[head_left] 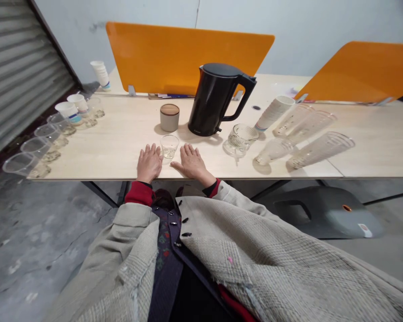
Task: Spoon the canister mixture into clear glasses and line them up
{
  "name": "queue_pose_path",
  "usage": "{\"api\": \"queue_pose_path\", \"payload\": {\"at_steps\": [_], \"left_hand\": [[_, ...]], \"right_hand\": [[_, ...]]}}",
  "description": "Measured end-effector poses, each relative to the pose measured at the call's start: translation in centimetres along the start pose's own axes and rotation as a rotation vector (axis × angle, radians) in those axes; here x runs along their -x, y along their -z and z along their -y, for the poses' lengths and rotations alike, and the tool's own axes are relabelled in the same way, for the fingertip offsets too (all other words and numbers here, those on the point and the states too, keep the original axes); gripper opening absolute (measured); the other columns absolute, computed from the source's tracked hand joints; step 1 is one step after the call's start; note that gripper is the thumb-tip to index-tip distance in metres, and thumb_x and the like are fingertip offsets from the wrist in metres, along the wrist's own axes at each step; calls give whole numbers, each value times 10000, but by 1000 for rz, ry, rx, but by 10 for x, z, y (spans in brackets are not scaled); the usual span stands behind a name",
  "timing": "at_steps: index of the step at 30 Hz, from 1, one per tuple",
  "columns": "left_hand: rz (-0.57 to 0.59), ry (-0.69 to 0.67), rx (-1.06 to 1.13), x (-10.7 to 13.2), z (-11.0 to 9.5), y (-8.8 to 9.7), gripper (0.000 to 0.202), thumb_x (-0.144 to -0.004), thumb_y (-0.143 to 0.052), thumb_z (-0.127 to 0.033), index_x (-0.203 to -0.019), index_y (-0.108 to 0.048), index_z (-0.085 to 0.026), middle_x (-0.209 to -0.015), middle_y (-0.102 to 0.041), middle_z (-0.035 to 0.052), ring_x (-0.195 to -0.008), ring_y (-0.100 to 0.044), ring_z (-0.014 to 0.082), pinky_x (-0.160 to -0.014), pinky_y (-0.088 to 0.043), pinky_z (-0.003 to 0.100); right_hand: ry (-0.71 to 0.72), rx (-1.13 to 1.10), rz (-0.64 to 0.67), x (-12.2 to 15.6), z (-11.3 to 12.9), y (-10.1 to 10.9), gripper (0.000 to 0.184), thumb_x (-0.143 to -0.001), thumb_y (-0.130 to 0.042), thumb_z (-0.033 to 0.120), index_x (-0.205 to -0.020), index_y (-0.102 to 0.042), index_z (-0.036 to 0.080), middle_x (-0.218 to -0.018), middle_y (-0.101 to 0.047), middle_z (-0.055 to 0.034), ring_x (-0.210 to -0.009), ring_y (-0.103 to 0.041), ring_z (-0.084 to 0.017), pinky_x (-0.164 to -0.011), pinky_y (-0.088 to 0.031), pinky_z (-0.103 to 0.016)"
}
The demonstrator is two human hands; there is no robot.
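My left hand lies flat on the light wooden table, palm down, just left of a clear plastic cup. On the cup's other side my right hand rests flat too, its thumb stretched toward the cup's base. Both hands are empty. The cup stands upright and shows small dark specks or marks low down. Behind it are a grey canister with a wooden lid and a black electric kettle, lid closed, handle to the right.
At right stand a glass bowl-like vessel, a stack of paper cups and stacks of clear cups. Several cups line the left edge, near more paper cups. Orange dividers rise behind; a grey stool is below.
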State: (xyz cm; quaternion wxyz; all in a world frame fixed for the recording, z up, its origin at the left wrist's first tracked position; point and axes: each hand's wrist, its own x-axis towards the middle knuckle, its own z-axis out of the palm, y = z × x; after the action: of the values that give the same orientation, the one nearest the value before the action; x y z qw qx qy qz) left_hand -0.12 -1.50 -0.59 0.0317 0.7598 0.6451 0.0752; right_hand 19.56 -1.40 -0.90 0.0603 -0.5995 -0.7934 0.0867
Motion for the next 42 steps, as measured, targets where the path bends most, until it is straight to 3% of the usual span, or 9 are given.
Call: {"api": "queue_pose_path", "payload": {"at_steps": [13, 32, 36, 42], "left_hand": [[-26, 5, 29, 0, 3, -5, 631, -1121, -280, -376, -1692, -465, -177, -1807, -379, 118, -1711, -279, 335, -1398, -228, 565], [-25, 6, 25, 1, 1, -5, 639, -1124, -263, -373, -1688, -461, -148, -1809, -372, 128, -1711, -278, 340, -1399, -230, 558], [-47, 5, 26, 0, 2, -7, 633, -1123, -277, -361, -1680, -473, -134, -1797, -394, 141, -1706, -289, 346, -1397, -241, 553], [-106, 32, 44, 2, 1, -9, 586, -1121, -304, -320, -1626, -530, -127, -1762, -462, 135, -1690, -328, 337, -1390, -272, 525]], "right_hand": [[4, 21, -3, 0, -1, -2, 965, -1100, -373, 693, -1729, -269, -32, -1828, -194, -288, -1736, -160, -391, -1397, -134, -576], [7, 9, -16, -1, -3, -4, 964, -1086, -419, 688, -1718, -295, -31, -1822, -211, -296, -1730, -180, -401, -1394, -145, -589], [59, -113, -61, -5, -12, -7, 976, -1051, -553, 652, -1721, -301, -10, -1811, -262, -289, -1718, -237, -379, -1395, -188, -554], [113, -570, -305, -28, -25, -23, 1049, -894, -766, 693, -1712, -399, 148, -1724, -480, -230, -1604, -462, -397, -1325, -363, -588]]}}
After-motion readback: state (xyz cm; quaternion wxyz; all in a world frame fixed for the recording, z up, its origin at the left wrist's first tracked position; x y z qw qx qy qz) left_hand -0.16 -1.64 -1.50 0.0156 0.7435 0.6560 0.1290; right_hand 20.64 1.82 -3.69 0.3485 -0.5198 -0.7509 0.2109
